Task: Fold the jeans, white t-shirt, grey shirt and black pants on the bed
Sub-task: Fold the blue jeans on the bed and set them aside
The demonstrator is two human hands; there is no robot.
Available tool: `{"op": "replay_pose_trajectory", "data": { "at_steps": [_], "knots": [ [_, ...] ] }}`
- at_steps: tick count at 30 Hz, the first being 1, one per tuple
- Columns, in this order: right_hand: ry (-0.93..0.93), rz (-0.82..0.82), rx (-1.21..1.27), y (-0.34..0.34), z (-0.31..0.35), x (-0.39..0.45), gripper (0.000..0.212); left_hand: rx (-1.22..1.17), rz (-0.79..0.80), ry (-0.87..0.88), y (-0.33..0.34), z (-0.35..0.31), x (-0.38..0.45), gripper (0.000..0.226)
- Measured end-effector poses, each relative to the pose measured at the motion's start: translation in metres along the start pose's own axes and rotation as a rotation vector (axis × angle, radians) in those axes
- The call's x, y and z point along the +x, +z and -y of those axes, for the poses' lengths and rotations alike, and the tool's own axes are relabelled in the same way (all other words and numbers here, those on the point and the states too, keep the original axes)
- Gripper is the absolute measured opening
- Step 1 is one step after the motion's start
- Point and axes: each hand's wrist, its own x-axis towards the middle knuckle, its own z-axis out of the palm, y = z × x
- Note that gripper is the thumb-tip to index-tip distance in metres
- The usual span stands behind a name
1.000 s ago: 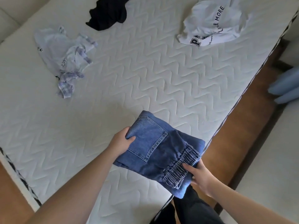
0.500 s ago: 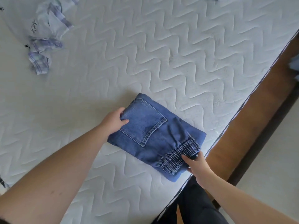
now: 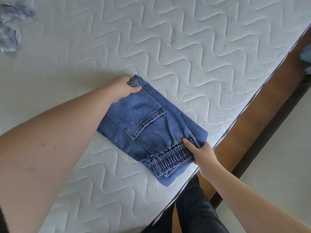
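Folded jeans [image 3: 148, 130] lie flat on the bed [image 3: 193, 52], near its right edge, back pocket up.
Left hand [image 3: 123, 89] grasps the far-left corner, thumb on top of the denim. Right hand [image 3: 204, 153] grasps the near-right end at the elastic waistband, thumb on top. Crumpled grey shirt [image 3: 10, 29] lies well apart, far left.
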Motion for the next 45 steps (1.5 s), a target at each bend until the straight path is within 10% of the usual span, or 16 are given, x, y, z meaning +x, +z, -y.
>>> {"op": "replay_pose_trajectory", "data": {
  "at_steps": [7,14,21,27,34,45],
  "knots": [
    [-0.204,-0.184,-0.318,-0.004,-0.009,0.007,0.058,0.136,-0.104,0.019,0.028,0.003,0.009,0.070],
    [-0.215,-0.288,-0.347,-0.004,-0.014,0.007,0.088,0.288,-0.361,0.122,0.038,0.007,-0.017,0.049],
    [-0.971,-0.361,-0.828,0.019,0.017,0.000,0.058,0.292,-0.859,0.296,0.078,0.042,-0.098,0.047],
    [-1.360,-0.097,-1.210,0.094,0.075,0.033,0.056,0.342,-0.673,0.050,0.160,0.078,-0.140,0.061],
    [-1.216,-0.018,-1.610,0.103,0.086,0.082,0.066,0.462,-0.555,-0.044,0.187,0.081,-0.125,0.067],
    [-1.113,-0.067,-1.396,0.023,0.013,0.028,0.065,0.358,-0.515,0.155,0.259,0.052,-0.197,0.066]
  ]
}}
